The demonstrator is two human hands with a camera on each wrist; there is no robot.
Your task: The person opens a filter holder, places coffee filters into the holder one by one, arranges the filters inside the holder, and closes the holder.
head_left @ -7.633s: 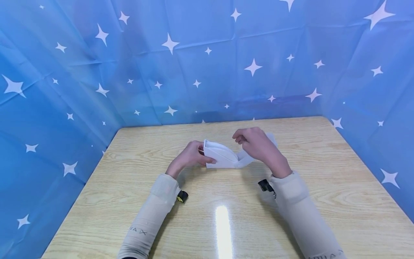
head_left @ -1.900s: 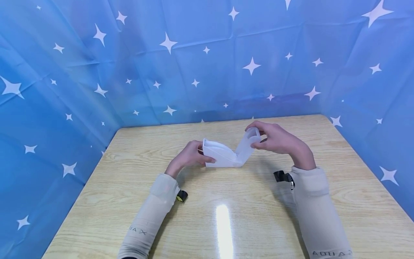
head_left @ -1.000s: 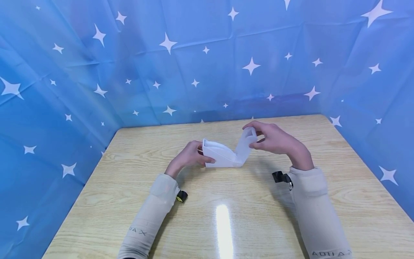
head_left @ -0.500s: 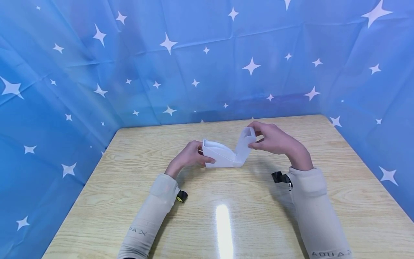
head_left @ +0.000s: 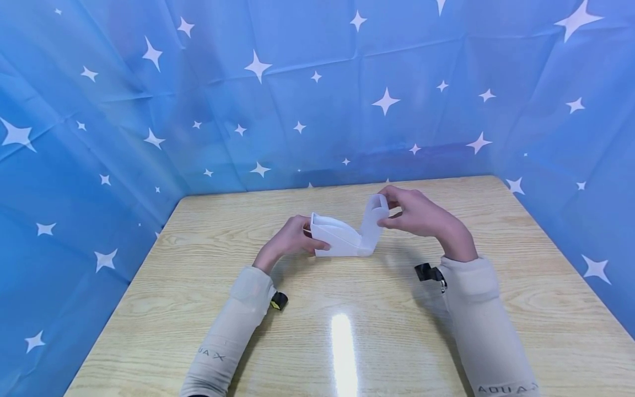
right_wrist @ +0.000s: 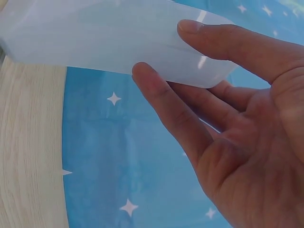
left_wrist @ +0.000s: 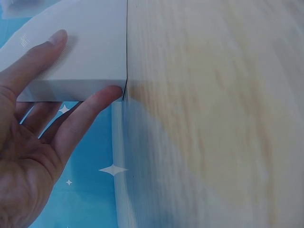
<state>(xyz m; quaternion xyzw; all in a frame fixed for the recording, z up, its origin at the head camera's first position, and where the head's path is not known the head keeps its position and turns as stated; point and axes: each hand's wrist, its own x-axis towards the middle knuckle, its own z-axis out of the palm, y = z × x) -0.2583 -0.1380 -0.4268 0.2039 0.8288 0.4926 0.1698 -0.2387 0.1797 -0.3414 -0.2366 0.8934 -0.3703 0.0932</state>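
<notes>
A white plastic box (head_left: 337, 240) with curved side edges stands near the middle of the table. From its right end rises a translucent flip lid (head_left: 371, 229), swung back and tilted up off the box. My left hand (head_left: 292, 236) grips the box's left end, thumb on the near side and fingers round the end; the left wrist view shows the thumb flat on the white wall (left_wrist: 95, 52). At the lid's free end, my right hand (head_left: 416, 212) pinches it between thumb and fingers. In the right wrist view the lid (right_wrist: 104, 42) lies between thumb and fingers. The box's interior is mostly hidden.
The wooden table (head_left: 248, 336) spreads around the box, with a bright light reflection in front. Behind and at both sides hangs a blue curtain (head_left: 317, 110) with white stars. A black wrist device (head_left: 280, 300) sits by the left cuff, another (head_left: 429, 272) by the right.
Several seconds ago the lid leaned lower to the right, with my right hand hovering over it. Now that hand holds the lid, which has swung up and slightly left. My left hand stays put.
</notes>
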